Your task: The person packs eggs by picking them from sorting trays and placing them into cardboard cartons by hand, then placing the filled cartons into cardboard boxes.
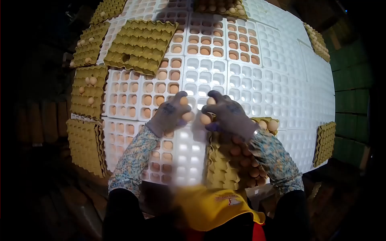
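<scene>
Both hands wear grey gloves and hover over the white foam trays (205, 76) at the centre. My left hand (168, 114) is closed around eggs (187, 116), with one at the fingertips and one lower down. Facing it, my right hand (230, 114) grips eggs (206, 118) in the same way, one between the fingers and one beneath. Under and between the hands, the foam cells show no eggs. Below my right hand lies a pulp tray (221, 164) with brown eggs (245, 162) on its right part, partly hidden by the forearm.
Foam trays with eggs in their cells (122, 94) lie to the left and at the upper centre (205, 40). A tilted pulp tray (140, 46) rests on them. More pulp trays line the left edge (84, 140) and the right edge (325, 142).
</scene>
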Motion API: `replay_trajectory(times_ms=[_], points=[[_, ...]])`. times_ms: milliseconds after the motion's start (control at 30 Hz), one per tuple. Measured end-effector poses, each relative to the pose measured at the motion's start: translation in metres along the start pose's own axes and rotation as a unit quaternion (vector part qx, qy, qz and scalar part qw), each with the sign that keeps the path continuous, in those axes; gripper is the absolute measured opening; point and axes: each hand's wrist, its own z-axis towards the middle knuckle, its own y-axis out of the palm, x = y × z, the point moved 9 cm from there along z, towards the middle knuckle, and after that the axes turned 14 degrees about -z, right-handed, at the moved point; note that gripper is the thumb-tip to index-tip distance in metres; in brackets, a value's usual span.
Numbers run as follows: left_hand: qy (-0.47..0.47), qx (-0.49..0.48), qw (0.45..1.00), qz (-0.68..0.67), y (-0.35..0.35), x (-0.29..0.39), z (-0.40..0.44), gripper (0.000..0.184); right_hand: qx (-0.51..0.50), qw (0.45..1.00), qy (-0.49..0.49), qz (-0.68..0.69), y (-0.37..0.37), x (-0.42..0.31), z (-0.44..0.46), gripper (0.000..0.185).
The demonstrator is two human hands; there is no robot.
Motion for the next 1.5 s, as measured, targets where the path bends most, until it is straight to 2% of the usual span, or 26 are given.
replay_trajectory(times_ms=[67, 133, 200, 233, 267, 333, 400, 467, 500, 567, 633, 700, 733, 800, 867, 967, 1000, 1033, 1100, 1133, 1200, 1267, 1367, 1400, 1433, 1500], points=[[0.040, -0.100, 0.994, 0.005, 0.022, -0.012, 0.016, 0.042, -0.210, 0.968, 0.006, -0.135, 0.084, 0.017, 0.057, 0.041], [0.030, -0.163, 0.986, 0.016, 0.028, -0.027, 0.014, 0.045, -0.240, 0.965, 0.017, -0.107, 0.108, 0.035, 0.069, 0.038], [0.030, -0.157, 0.987, -0.022, 0.011, -0.023, 0.023, 0.042, -0.096, 0.995, 0.005, 0.013, 0.064, 0.047, 0.072, 0.035], [-0.026, -0.025, 0.991, -0.132, -0.013, -0.036, 0.033, 0.037, 0.027, 0.998, -0.001, 0.059, 0.042, 0.056, 0.076, 0.034], [-0.084, 0.105, 0.962, -0.239, -0.029, -0.053, 0.032, 0.032, -0.004, 0.932, 0.161, 0.326, 0.066, 0.094, 0.090, 0.031], [-0.128, 0.225, 0.882, -0.393, -0.016, -0.084, 0.048, 0.027, 0.110, 0.878, 0.170, 0.434, 0.082, 0.109, 0.113, 0.035], [0.000, 0.224, 0.926, -0.304, -0.004, -0.075, 0.076, 0.027, 0.125, 0.878, 0.168, 0.431, 0.086, 0.121, 0.124, 0.040], [0.048, 0.175, 0.983, 0.000, 0.021, -0.065, 0.075, 0.031, 0.209, 0.924, 0.098, 0.305, 0.059, 0.117, 0.102, 0.050], [0.061, 0.168, 0.980, 0.089, 0.024, -0.053, 0.067, 0.032, 0.219, 0.885, 0.132, 0.390, 0.041, 0.138, 0.073, 0.049], [-0.031, 0.204, 0.976, -0.070, 0.011, -0.042, 0.047, 0.040, 0.245, 0.813, 0.183, 0.495, -0.017, 0.152, 0.006, 0.037], [0.017, 0.132, 0.977, -0.168, 0.015, 0.031, 0.038, 0.041, 0.106, 0.922, 0.175, 0.330, -0.014, 0.133, -0.065, 0.026], [0.071, 0.055, 0.994, -0.066, 0.052, 0.099, 0.037, 0.046, 0.008, 0.983, 0.086, 0.163, 0.001, 0.072, -0.091, 0.041], [0.049, 0.000, 0.998, -0.038, 0.079, 0.103, 0.038, 0.049, 0.049, 0.998, 0.042, 0.000, 0.022, 0.054, -0.108, 0.042], [0.030, 0.019, 0.992, -0.121, 0.090, 0.091, 0.035, 0.051, 0.110, 0.991, 0.016, -0.069, 0.028, 0.027, -0.130, 0.037], [-0.093, 0.083, 0.939, -0.320, 0.069, 0.088, 0.028, 0.053, 0.186, 0.980, 0.001, -0.067, 0.026, 0.013, -0.151, 0.033], [-0.226, 0.220, 0.677, -0.665, 0.068, 0.057, -0.012, 0.036, 0.169, 0.984, -0.001, -0.059, 0.057, 0.006, -0.174, 0.033], [-0.049, 0.257, 0.825, -0.502, 0.050, 0.068, -0.014, 0.025, 0.174, 0.983, -0.038, -0.052, 0.070, 0.008, -0.179, 0.033], [-0.041, 0.254, 0.832, -0.491, 0.040, 0.078, -0.011, 0.025, 0.176, 0.981, -0.072, -0.047, 0.081, 0.008, -0.184, 0.034], [-0.355, 0.167, 0.731, -0.558, 0.072, 0.055, -0.010, 0.021, 0.208, 0.974, -0.078, -0.040, 0.073, 0.013, -0.192, 0.032], [-0.257, 0.112, 0.868, -0.411, 0.065, 0.071, 0.008, 0.023, 0.202, 0.951, 0.031, 0.233, 0.064, 0.042, -0.197, 0.031], [-0.127, 0.113, 0.961, -0.217, 0.070, 0.118, 0.028, 0.033, 0.211, 0.758, 0.134, 0.603, 0.051, 0.076, -0.215, 0.031], [-0.073, 0.034, 0.997, -0.020, 0.099, 0.166, 0.043, 0.041, 0.351, 0.657, 0.090, 0.661, 0.035, 0.104, -0.239, 0.033], [-0.131, 0.034, 0.971, 0.199, 0.162, 0.161, 0.025, 0.028, 0.208, 0.685, 0.235, 0.657, 0.060, 0.135, -0.239, 0.030], [-0.108, 0.071, 0.961, 0.245, 0.162, 0.167, 0.024, 0.023, 0.179, 0.902, 0.214, 0.330, 0.032, 0.117, -0.221, 0.026], [-0.109, 0.068, 0.961, 0.244, 0.159, 0.170, 0.022, 0.023, 0.222, 0.955, 0.172, 0.096, 0.013, 0.085, -0.215, 0.020], [-0.073, 0.110, 0.990, 0.038, 0.134, 0.175, 0.021, 0.022, 0.205, 0.965, 0.120, -0.108, 0.045, 0.063, -0.196, 0.019]])
